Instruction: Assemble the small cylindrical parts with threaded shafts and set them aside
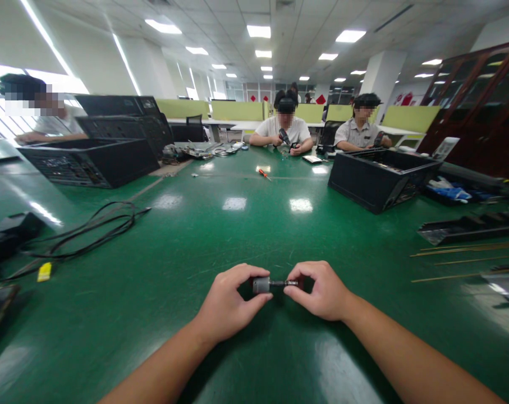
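Low over the green table [187, 235], my left hand [231, 297] pinches a grey metal cylinder [261, 285] between thumb and fingers. A thin dark shaft [276, 283] sticks out of the cylinder to the right. At its far end, my right hand [321, 289] pinches the shaft's shiny metal tip [292, 283]. The part lies level between both hands, its ends partly covered by fingers. Its exact kind is not clear.
Black computer cases [123, 160] stand at the left; another case [376, 179] is on the right. Black cables [106, 227] lie left, thin brass-coloured rods [464, 249] right. An orange-handled screwdriver [262, 173] lies ahead. Across the table a person [285, 126] holds a power drill [284, 136].
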